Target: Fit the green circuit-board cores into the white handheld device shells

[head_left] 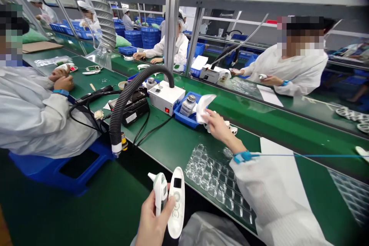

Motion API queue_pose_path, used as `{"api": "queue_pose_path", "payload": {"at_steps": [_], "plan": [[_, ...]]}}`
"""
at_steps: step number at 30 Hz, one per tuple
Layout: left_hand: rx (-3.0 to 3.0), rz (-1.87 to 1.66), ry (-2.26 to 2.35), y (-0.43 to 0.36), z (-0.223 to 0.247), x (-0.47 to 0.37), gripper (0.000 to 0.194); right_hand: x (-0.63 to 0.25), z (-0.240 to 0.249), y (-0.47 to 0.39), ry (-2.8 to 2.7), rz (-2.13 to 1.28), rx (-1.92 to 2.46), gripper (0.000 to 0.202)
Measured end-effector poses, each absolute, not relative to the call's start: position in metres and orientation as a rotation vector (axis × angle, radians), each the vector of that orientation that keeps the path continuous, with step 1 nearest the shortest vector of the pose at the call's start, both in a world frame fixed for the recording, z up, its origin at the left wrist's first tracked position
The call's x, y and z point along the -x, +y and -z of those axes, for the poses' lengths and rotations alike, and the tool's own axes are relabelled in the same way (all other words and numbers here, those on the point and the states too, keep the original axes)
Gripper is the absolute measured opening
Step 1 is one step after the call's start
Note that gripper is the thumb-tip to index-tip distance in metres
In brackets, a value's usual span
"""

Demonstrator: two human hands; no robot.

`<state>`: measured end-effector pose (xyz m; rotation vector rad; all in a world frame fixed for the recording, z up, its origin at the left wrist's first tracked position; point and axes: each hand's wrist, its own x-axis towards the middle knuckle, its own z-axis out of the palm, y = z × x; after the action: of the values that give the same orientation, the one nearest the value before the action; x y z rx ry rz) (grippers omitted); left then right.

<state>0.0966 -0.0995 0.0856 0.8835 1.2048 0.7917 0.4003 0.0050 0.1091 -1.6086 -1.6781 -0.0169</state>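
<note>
My left hand [155, 215], low in the middle, grips two pieces side by side. One is an ear thermometer body [160, 192] with a pointed probe tip. The other is a long white thermometer cover [176, 203] with a dark window and button outlines, under my thumb. Farther out over the bench, my right hand [218, 126] pinches a thin, curved white piece [204, 108]; whether it is cloth or plastic I cannot tell. It is beside a blue tray [184, 119] that holds a metal-capped bottle [188, 105]. Several small white parts [232, 128] lie partly hidden behind that hand.
A clear blister tray [216, 178] lies along the bench's near edge. Left of the blue tray stands a white box [165, 96] with a black hose [115, 123] arching toward me. A co-worker [37, 100] sits at left; another person [300, 61] works across the green belt [268, 119].
</note>
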Motion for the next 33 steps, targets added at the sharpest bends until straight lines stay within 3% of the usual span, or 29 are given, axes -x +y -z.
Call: {"api": "queue_pose_path", "payload": {"at_steps": [5,8,10,13,19,26,33], "plan": [[-0.865,-0.820,1.165,-0.091,-0.093,-0.107,0.050,-0.391,-0.092,-0.040,-1.557,-0.064,1.668,0.026],[-0.851,-0.801,1.052,-0.087,-0.097,-0.125,0.050,-0.344,-0.091,-0.097,-1.236,-0.707,1.546,0.020],[-0.812,-0.760,0.926,-0.087,-0.097,-0.140,0.049,-0.312,-0.086,-0.128,-0.948,-1.192,1.256,0.032],[-0.710,-0.675,0.781,-0.093,-0.095,-0.162,0.047,-0.285,-0.075,-0.155,-0.521,-1.443,0.916,0.045],[-0.680,-0.594,0.744,-0.111,-0.084,-0.193,0.040,-0.302,-0.070,-0.175,-0.318,-1.391,0.787,0.036],[-0.731,-0.655,0.808,-0.113,-0.078,-0.202,0.035,-0.320,-0.075,-0.192,-0.506,-1.089,1.204,0.033],[-0.847,-0.661,0.734,-0.122,-0.088,-0.212,0.032,-0.305,-0.077,-0.188,-0.708,-0.995,1.304,0.028]]}}
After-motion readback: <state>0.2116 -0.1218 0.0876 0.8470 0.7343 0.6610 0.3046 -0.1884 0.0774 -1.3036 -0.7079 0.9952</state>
